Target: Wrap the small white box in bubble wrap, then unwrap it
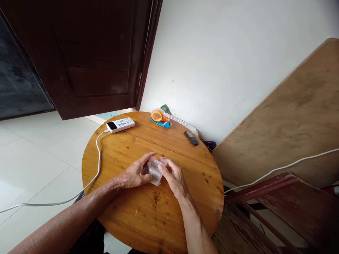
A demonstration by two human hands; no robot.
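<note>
Hands meet mid-desk (127, 218): left hand (135, 174) and right hand (173, 178) each pinch the small clear packet (155, 173) btwn them, low on the wood, prob. for steadiness. Tape dispenser (160, 118) and white charger (120, 125) lie well beyond the grip, out of the way.

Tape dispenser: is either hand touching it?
No. The tape dispenser sits at the table's far edge, apart from both hands, which hold a small clear packet mid-table.

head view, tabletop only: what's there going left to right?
White cable → white power bank → left hand → clear plastic packet → right hand → dark blurred bar.
</note>
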